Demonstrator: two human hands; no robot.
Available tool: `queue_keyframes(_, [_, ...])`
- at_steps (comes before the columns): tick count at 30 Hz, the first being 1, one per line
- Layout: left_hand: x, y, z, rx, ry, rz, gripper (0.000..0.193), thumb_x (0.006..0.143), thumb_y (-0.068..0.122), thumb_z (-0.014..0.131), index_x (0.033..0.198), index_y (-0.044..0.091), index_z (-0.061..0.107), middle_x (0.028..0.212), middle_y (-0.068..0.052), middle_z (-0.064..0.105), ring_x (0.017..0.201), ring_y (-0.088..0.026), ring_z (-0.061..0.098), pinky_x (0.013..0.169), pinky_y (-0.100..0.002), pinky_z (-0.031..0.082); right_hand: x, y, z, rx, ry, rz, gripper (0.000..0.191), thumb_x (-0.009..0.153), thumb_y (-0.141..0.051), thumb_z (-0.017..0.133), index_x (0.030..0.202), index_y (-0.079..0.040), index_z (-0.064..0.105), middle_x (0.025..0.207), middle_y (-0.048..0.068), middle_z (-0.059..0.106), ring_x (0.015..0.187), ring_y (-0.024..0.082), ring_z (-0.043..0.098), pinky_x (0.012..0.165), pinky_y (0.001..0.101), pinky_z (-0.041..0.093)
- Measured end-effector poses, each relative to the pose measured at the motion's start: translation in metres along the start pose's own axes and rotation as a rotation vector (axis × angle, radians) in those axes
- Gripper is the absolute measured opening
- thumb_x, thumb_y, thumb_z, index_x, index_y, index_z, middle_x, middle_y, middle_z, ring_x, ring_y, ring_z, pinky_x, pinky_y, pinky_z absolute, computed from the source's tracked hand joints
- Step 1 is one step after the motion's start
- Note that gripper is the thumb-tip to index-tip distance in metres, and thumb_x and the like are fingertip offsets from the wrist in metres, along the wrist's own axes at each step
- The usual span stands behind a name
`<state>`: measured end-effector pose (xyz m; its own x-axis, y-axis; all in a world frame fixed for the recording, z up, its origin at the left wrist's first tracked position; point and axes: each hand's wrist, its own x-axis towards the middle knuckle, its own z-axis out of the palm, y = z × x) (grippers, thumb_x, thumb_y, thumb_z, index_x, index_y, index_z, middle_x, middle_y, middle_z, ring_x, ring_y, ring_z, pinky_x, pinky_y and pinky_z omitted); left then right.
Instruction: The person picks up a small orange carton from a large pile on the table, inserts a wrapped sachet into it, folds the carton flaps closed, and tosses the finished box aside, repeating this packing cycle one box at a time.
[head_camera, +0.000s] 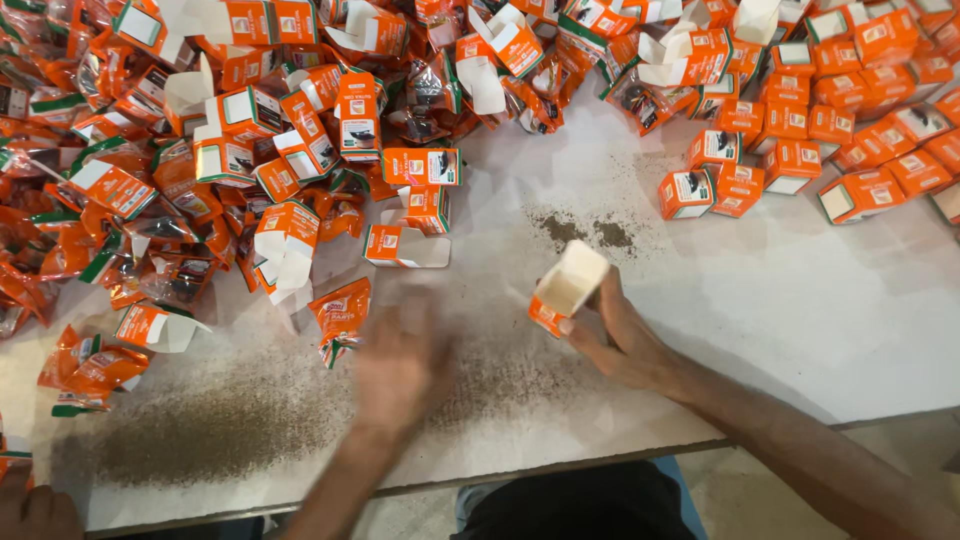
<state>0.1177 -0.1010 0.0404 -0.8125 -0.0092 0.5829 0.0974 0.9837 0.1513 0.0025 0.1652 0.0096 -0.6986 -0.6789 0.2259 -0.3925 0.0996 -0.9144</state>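
Dark trousers (570, 510) show at the bottom edge, just under the worktop (800, 300), and from there I see both forearms reach up over the white surface. My right hand (620, 335) holds a small orange-and-white carton (565, 288) with its flaps open at the top; the fingers (600, 318) wrap around its lower side and the open mouth tilts up and to the right. The carton is lifted a little above the worktop, near the middle of the view. My left hand (400, 365) is blurred, palm down, hovering over the worktop to the left of the carton; I cannot tell whether its fingers are spread or curled, and I see nothing in them. Just beside it, up and to the left, lies an orange foil sachet (342, 318). Fine dark powder (220, 420) is scattered across the worktop beneath the left forearm, and a smaller dark smear (585, 232) sits above the carton. Farther out, a heap of open cartons and orange sachets (200, 150) covers the left and upper parts of the worktop. At the upper right, closed orange boxes (820, 140) stand in a tidier cluster. Another person's hand (35, 512) shows at the bottom left corner.
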Motion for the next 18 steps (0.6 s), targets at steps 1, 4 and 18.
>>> queue_keyframes(1, [-0.003, -0.018, -0.01, 0.173, -0.037, -0.193, 0.062, 0.081, 0.037, 0.081, 0.13, 0.005, 0.058, 0.115, -0.024, 0.063, 0.087, -0.038, 0.068, 0.063, -0.046, 0.058, 0.001, -0.002, 0.0, -0.144, -0.023, -0.014, 0.062, 0.1, -0.026, 0.064, 0.145, 0.0, 0.03, 0.134, 0.013, 0.055, 0.124, 0.029, 0.056, 0.105, 0.0427, 0.046])
queue_keyframes(4, [0.002, -0.058, -0.021, 0.354, -0.253, -0.445, 0.062, 0.087, 0.047, 0.079, 0.125, 0.002, 0.059, 0.102, -0.025, 0.065, 0.08, -0.04, 0.07, 0.057, -0.047, 0.056, 0.008, -0.006, 0.003, -0.44, -0.059, -0.108, 0.057, 0.093, -0.024, 0.07, 0.136, 0.002, 0.042, 0.13, 0.019, 0.054, 0.122, 0.038, 0.055, 0.102, 0.0453, 0.046])
queue_keyframes(18, [0.016, 0.033, 0.036, -0.826, 0.289, 0.426, 0.036, 0.079, -0.011, 0.074, 0.098, 0.01, 0.052, 0.12, -0.014, 0.069, 0.128, -0.049, 0.058, 0.112, -0.068, 0.042, 0.011, -0.001, -0.001, -0.461, 0.006, -0.096, 0.066, 0.075, -0.001, 0.075, 0.137, -0.001, 0.052, 0.135, 0.019, 0.061, 0.128, 0.042, 0.055, 0.104, 0.0474, 0.049])
